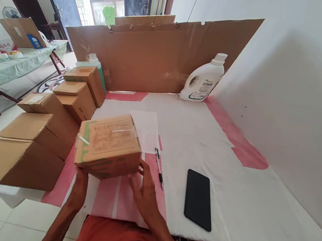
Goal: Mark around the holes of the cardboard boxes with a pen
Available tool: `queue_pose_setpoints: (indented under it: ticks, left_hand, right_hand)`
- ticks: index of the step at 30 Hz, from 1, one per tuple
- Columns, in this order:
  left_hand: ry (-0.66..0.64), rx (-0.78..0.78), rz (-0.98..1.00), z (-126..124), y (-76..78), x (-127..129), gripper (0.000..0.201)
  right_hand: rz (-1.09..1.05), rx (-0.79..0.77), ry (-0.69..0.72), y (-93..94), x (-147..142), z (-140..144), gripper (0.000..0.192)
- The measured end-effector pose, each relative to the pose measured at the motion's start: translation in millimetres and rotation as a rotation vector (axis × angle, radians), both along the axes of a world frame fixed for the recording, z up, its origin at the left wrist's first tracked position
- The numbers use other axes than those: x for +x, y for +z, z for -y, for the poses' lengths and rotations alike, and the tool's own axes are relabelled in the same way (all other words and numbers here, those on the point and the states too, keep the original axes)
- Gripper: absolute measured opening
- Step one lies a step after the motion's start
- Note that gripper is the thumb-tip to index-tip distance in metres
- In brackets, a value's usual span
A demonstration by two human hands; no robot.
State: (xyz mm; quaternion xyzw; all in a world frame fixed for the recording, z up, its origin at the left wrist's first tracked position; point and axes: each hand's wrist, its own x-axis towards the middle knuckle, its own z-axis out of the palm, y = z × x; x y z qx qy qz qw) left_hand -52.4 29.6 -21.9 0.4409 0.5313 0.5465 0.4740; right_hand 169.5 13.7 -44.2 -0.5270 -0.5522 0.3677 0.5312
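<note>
At the far left of the frame a row of plain brown cardboard cartons [30,135] runs from the lower left corner up toward the centre, standing along the left edge of the table covered in white and pink cloth [230,176]. Just right of them, left of centre, a small brown cardboard box with green print and clear tape [108,143] is lifted clear of the cloth and tilted. The left hand [80,185] grips its lower left corner, fingers hidden beneath. The right hand [143,188] supports its lower right edge with fingers spread against the box. Beside the right hand lies a slim pen [159,169] below a white paper sheet [146,128]. Further right rests a flat black phone [199,199]. A white plastic detergent jug [203,78] stands in the upper right, against the cardboard wall.
</note>
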Motion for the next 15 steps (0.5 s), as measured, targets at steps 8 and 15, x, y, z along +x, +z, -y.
queue_pose_setpoints:
  ticks: [8, 15]
  left_hand:
    - [-0.248, 0.117, -0.033, -20.5, 5.4, 38.0, 0.083]
    - [-0.164, 0.042, 0.07, -72.1, 3.8, 50.1, 0.073]
  right_hand:
    - [-0.122, -0.212, -0.088, 7.7, 55.1, 3.9, 0.056]
    - [-0.07, -0.191, -0.085, 10.4, 55.3, -4.4, 0.048]
